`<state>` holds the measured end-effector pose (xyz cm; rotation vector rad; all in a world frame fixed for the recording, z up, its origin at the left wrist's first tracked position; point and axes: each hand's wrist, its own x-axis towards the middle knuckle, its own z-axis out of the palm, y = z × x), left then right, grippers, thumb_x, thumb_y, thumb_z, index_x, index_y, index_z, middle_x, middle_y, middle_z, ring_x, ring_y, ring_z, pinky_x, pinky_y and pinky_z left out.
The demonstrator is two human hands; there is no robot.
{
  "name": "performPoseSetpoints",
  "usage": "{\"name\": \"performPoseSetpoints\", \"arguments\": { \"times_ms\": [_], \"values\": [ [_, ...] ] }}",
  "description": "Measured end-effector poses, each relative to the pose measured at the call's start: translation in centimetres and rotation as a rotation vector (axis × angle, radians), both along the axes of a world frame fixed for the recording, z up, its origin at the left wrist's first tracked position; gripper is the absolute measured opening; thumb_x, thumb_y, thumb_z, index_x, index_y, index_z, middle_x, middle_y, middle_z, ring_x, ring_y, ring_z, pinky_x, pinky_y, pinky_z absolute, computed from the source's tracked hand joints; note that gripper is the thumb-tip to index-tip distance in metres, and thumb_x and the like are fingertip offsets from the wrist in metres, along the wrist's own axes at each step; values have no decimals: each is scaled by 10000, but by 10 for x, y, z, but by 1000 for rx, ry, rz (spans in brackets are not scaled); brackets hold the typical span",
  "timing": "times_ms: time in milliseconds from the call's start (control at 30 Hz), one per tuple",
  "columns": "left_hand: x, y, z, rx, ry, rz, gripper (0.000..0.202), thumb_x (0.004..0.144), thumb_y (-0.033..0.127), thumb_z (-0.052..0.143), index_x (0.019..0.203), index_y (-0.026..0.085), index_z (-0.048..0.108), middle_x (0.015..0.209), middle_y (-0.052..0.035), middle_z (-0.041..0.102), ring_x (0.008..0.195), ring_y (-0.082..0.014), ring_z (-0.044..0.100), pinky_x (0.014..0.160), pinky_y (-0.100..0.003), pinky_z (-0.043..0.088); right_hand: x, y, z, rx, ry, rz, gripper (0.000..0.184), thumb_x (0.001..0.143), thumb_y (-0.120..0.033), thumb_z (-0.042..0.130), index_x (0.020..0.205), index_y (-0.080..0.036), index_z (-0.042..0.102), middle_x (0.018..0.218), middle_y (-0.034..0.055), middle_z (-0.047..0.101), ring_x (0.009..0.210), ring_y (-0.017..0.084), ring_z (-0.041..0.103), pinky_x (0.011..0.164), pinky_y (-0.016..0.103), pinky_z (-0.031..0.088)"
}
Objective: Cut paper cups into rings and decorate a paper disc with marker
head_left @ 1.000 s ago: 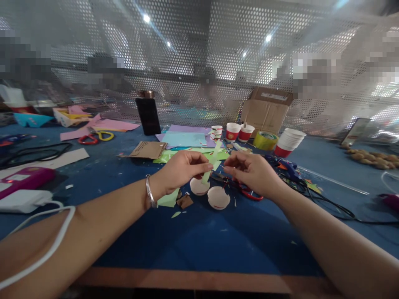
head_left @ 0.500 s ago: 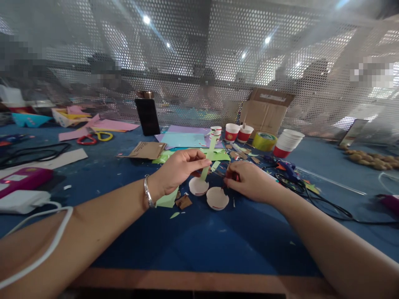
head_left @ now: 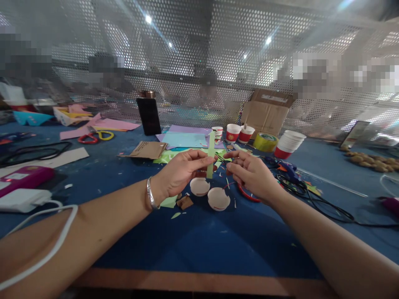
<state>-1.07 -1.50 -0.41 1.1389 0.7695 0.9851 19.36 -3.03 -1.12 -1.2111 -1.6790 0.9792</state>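
Observation:
My left hand [head_left: 195, 166] pinches a light green paper strip [head_left: 211, 155] upright between thumb and fingers. My right hand [head_left: 249, 172] is curled around a pair of scissors, whose red handle loop [head_left: 249, 195] shows below the palm. Dark blade tips lie close to the strip, though the fingers partly hide them. Under the hands, two shallow cut cup bottoms [head_left: 218, 199] sit side by side on the blue tabletop. Beside them lie a brown cardboard scrap [head_left: 185, 202] and a green paper piece [head_left: 169, 202].
Paper cups [head_left: 233, 133], yellow tape [head_left: 265, 142] and a cup stack [head_left: 289, 144] stand behind. A blue glue gun [head_left: 288, 170] with its black cable lies right. A black phone [head_left: 149, 116], folded cardboard [head_left: 148, 150] and red-yellow scissors [head_left: 88, 138] are left; a white cable crosses my left forearm.
My left hand has shifted slightly right, lifting the strip's lower end off the cup bottom. My right hand's fingers have spread, and the red scissors loop now shows below it.

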Motion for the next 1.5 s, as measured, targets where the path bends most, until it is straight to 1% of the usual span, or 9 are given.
{"name": "performPoseSetpoints", "arguments": {
  "times_ms": [167, 367, 500, 667, 867, 1033, 1133, 1333, 1500],
  "values": [
    [-2, 2, -1, 25, 25, -36, 211, 793, 262, 768, 760, 143, 598, 794, -28, 669, 809, -155, 649, 728, -274, 496, -1, -1, 0, -46, 120, 5, 411, 830, -522, 698, 999, -150, 658, 625, -56, 542, 390, 21, 303, 368, 210, 182],
    [-5, 6, -4, 27, 80, -50, 211, 815, 284, 748, 809, 143, 590, 812, -63, 721, 760, -155, 669, 662, -253, 498, -1, -4, 4, -75, 174, 20, 411, 816, -522, 727, 978, -150, 663, 619, -56, 529, 394, 13, 311, 357, 198, 157],
    [-7, 7, -7, 82, 126, -75, 218, 796, 295, 765, 791, 142, 610, 805, -60, 731, 674, -116, 632, 595, -217, 442, 0, -5, 6, -81, 171, 61, 381, 827, -512, 722, 935, -153, 653, 624, -57, 527, 395, 9, 318, 360, 193, 160],
    [-8, 8, -7, 63, 172, -102, 267, 743, 338, 818, 778, 141, 642, 793, -55, 738, 677, -121, 632, 634, -239, 459, 1, -6, 7, -78, 125, 100, 356, 843, -501, 707, 911, -155, 652, 621, -61, 526, 393, 7, 307, 357, 190, 164],
    [-9, 6, -3, 171, 286, -170, 253, 781, 369, 785, 796, 141, 677, 777, -37, 728, 690, -115, 619, 670, -244, 455, 2, -7, 8, -80, 101, 139, 330, 840, -474, 708, 901, -155, 649, 639, -57, 530, 396, 10, 294, 352, 190, 162],
    [-8, 4, 0, 208, 343, -157, 296, 746, 401, 807, 789, 150, 655, 741, -37, 718, 660, -122, 594, 652, -254, 450, 4, -6, 6, -57, 48, 144, 324, 854, -484, 688, 882, -162, 666, 630, -46, 516, 410, 27, 316, 361, 194, 187],
    [-7, 3, 1, 225, 357, -143, 290, 719, 372, 827, 793, 149, 657, 731, -27, 706, 639, -115, 573, 628, -246, 432, 5, -6, 5, -54, 31, 143, 337, 856, -501, 681, 884, -165, 674, 603, -48, 498, 408, 36, 315, 359, 199, 186],
    [-9, 5, -1, 271, 366, -174, 223, 802, 341, 758, 842, 146, 657, 772, -27, 704, 681, -115, 578, 666, -248, 425, 6, -5, 5, -45, 10, 144, 343, 861, -512, 676, 898, -171, 676, 598, -53, 483, 417, 43, 318, 366, 200, 199],
    [-9, 7, -3, 276, 362, -167, 209, 814, 324, 746, 866, 140, 662, 785, -24, 701, 695, -113, 582, 676, -248, 425, 6, -6, 6, -18, -20, 142, 359, 866, -529, 663, 898, -172, 684, 581, -61, 466, 423, 51, 322, 378, 210, 215]
  ]
}}
